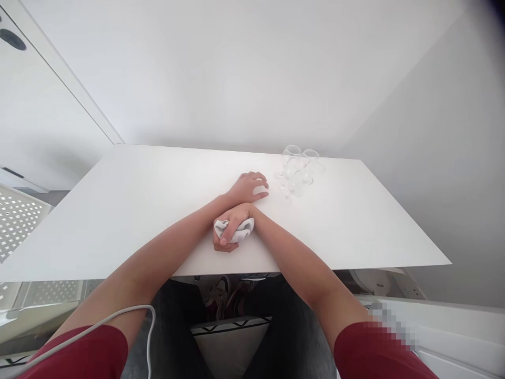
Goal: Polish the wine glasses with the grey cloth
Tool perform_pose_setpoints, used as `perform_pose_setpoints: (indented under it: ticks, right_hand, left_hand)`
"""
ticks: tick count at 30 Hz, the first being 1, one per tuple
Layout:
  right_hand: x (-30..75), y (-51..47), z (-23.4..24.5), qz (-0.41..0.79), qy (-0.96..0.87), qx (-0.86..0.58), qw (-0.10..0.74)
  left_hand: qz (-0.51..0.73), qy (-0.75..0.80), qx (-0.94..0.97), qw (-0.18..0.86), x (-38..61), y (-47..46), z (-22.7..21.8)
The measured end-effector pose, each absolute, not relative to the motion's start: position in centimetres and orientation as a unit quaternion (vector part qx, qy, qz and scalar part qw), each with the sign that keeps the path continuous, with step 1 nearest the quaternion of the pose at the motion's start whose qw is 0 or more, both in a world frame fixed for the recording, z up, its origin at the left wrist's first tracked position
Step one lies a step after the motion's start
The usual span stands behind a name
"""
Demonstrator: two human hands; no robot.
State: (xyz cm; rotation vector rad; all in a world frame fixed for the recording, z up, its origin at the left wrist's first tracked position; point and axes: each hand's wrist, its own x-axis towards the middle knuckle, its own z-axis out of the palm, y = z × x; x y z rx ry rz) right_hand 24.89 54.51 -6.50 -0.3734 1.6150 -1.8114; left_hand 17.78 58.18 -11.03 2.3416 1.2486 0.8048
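Note:
My forearms cross over the white table (150, 210). My left hand (248, 187) reaches to the right, its fingers curved and apart, with nothing seen in its grasp. Just to the right of its fingertips stand several clear stemmed glasses (292, 152), grouped close together; their outlines are faint against the white top. Nearer the front edge, my right hand (232, 226) is closed around a bunched white cloth (245, 230), thumb on top. It lies against my left wrist, or very close to it.
A white wall (236, 68) rises behind the table. To the left are a white door (47, 100) and a perforated white panel (19, 216). A pale cable (150, 337) hangs over my left arm. Below the front edge are my legs and shoes (221, 292).

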Motion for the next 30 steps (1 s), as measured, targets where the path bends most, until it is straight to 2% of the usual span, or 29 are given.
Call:
perform_pose_setpoints:
  ticks: [5,9,18,30]
  right_hand:
    - [24.7,54.7,-6.7,-0.698,0.615,-0.157,0.333]
    - [24.6,54.8,-6.7,-0.702,0.609,-0.162,0.331]
    - [24.7,55.0,-6.6,-0.693,0.618,-0.144,0.342]
    - [24.7,55.5,-6.7,-0.672,0.646,-0.118,0.341]
  left_hand:
    - [0.226,0.396,0.872,0.179,19.6,60.5,-11.0]
    - [0.201,0.427,0.864,0.174,20.1,61.2,-10.9]
    - [0.059,0.452,0.871,0.181,21.8,62.1,-10.6]
    - [0.039,0.462,0.872,0.16,22.5,62.4,-10.7]
